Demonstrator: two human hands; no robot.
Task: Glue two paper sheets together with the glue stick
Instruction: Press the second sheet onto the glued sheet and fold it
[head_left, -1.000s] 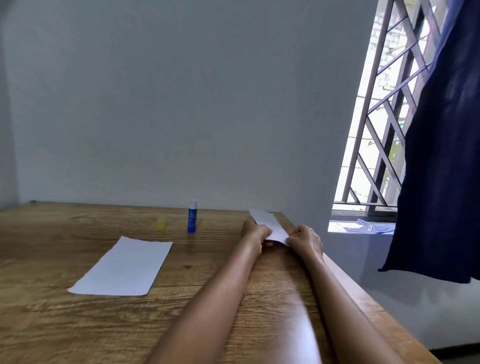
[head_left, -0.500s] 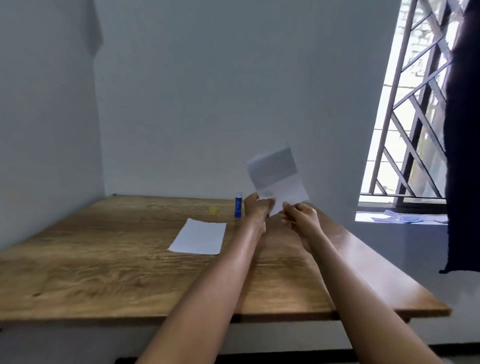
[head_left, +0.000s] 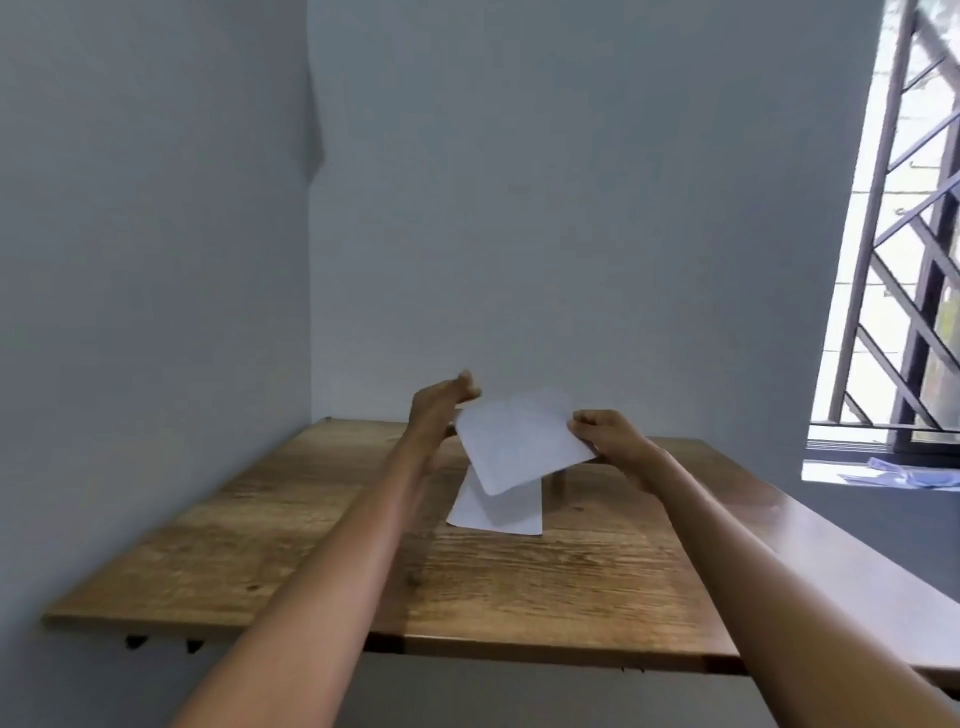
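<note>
A white paper sheet (head_left: 519, 441) hangs tilted in the air over the wooden table (head_left: 260, 545). My left hand (head_left: 441, 410) grips its upper left edge and my right hand (head_left: 605, 436) pinches its right edge. Directly below it, a second white sheet (head_left: 498, 512) lies flat on the table, half covered from view by the held one. The glue stick is not visible; the held sheet and my hands hide the far part of the table.
The table stands in a corner, with grey walls close on the left and at the back. A barred window (head_left: 909, 260) is on the right, and bluish papers (head_left: 909, 475) lie on its sill.
Both hands lifted the sheet from the table's right side, raised it upright, then brought it left and lowered it above the second sheet. The glue stick has gone out of sight.
</note>
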